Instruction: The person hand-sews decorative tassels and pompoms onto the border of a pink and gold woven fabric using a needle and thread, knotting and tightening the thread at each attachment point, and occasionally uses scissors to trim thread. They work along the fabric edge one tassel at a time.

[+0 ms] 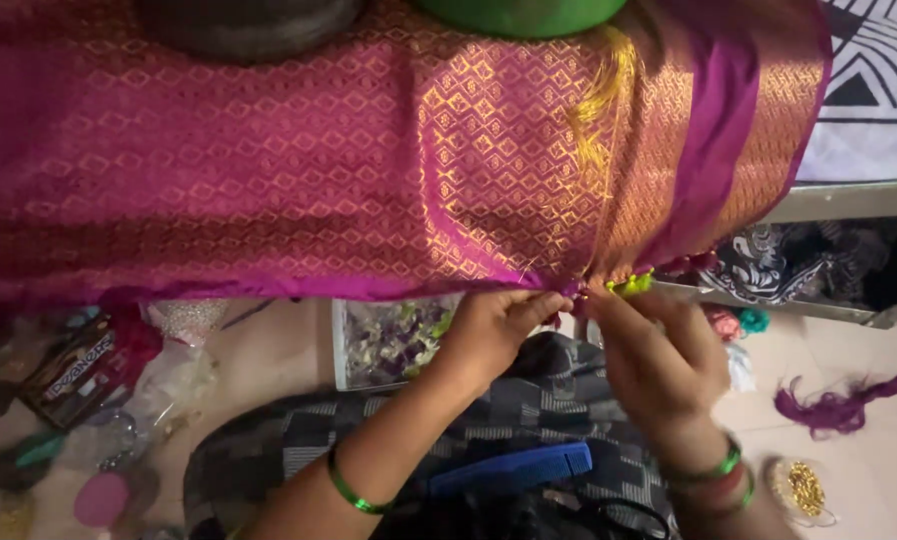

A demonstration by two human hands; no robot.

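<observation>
A magenta silk cloth (298,160) woven with gold diamond patterns hangs over a raised edge across the top of the head view. My left hand (488,330) pinches its lower hem near a small purple tassel (571,291). My right hand (658,360) meets it from the right, fingertips closed on the same hem spot, beside yellow-green tassels (631,285). Loose yellow threads (598,100) trail down the cloth above. Both wrists wear green bangles.
A blue comb (513,468) lies on the grey checked cloth over my lap. A tray of beads (393,340) sits under the hem. Purple thread (848,400) and a small dish of gold beads (803,488) lie at the right; packets clutter the floor at left.
</observation>
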